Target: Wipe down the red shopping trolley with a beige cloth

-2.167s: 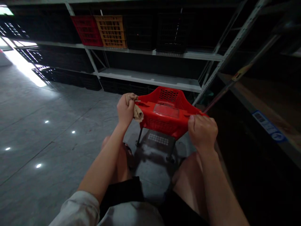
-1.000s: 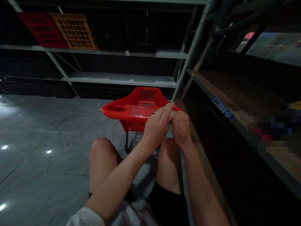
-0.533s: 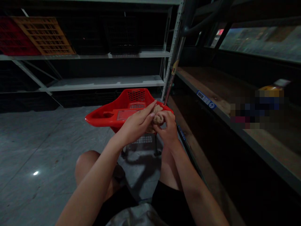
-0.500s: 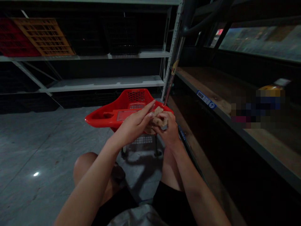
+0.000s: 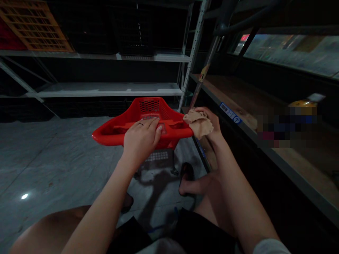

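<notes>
A red plastic shopping cart (image 5: pixel 174 133) stands in front of me, its handle end toward me. My left hand (image 5: pixel 141 135) rests on top of the handle area beside a small label panel, fingers stretched out and lying on the plastic; a dark ring shows on one finger. At the cart's right end, a crumpled beige cloth (image 5: pixel 200 123) with ragged edges is in my right hand (image 5: pixel 212 120). The fingers close round the cloth from behind, partly hidden by it, and the cloth touches the right corner of the rim.
Metal shelving (image 5: pixel 111 90) spans the back, with a yellow crate (image 5: pixel 34 26) and dark crates on it. To the right runs a wooden shelf (image 5: pixel 227 88) with a blue-and-white label (image 5: pixel 230 113) and a blurred bottle. Grey concrete floor (image 5: pixel 53 158) lies left.
My hands have parted: the left has come down onto the cart handle, and the right has moved right with the cloth. My right foot now shows under the cart's right side.
</notes>
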### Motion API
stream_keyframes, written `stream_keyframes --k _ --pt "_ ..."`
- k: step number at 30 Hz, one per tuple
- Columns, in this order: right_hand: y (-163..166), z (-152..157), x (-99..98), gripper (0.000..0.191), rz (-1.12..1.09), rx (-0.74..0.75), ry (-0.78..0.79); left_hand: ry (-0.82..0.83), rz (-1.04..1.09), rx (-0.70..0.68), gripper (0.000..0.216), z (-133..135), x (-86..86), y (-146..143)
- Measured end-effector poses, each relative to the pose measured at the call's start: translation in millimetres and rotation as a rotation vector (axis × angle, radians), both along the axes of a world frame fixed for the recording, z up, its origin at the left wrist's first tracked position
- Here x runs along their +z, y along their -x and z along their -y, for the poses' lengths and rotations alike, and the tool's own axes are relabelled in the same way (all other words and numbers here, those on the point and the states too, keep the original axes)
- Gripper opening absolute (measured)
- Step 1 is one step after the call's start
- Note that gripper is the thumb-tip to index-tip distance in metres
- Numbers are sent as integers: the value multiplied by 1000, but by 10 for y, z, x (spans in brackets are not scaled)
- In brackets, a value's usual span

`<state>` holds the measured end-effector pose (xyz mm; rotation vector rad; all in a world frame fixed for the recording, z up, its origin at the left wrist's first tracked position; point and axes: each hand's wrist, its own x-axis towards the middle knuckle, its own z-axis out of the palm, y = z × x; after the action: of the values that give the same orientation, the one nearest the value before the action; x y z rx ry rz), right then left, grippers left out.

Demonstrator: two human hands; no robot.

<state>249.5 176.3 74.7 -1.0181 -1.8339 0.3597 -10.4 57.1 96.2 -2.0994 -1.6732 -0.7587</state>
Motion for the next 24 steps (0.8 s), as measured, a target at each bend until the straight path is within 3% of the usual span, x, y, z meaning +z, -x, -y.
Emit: stream_keyframes --k 4,7,12,16,19,21,24 --pt "200 389 -316 23 -91 -228 -165 -4 13 49 42 -20 -1 -64" --pt "439 780 -487 38 -30 -319 -305 33 57 68 42 -13 18 -142" --pt "833 1077 -442 46 147 -349 -267 179 255 -16 39 28 131 -152" --pt "978 1187 -393 39 286 -232 -342 292 428 -383 44 126 264 85" --pt "1090 1224 -380 28 312 -106 -496 282 371 -573 54 207 302 217" --pt "1145 1181 -351 31 231 -52 -576 228 256 -587 68 244 263 245" --pt "1107 1035 -274 41 131 6 -583 85 55 -422 76 278 107 300"
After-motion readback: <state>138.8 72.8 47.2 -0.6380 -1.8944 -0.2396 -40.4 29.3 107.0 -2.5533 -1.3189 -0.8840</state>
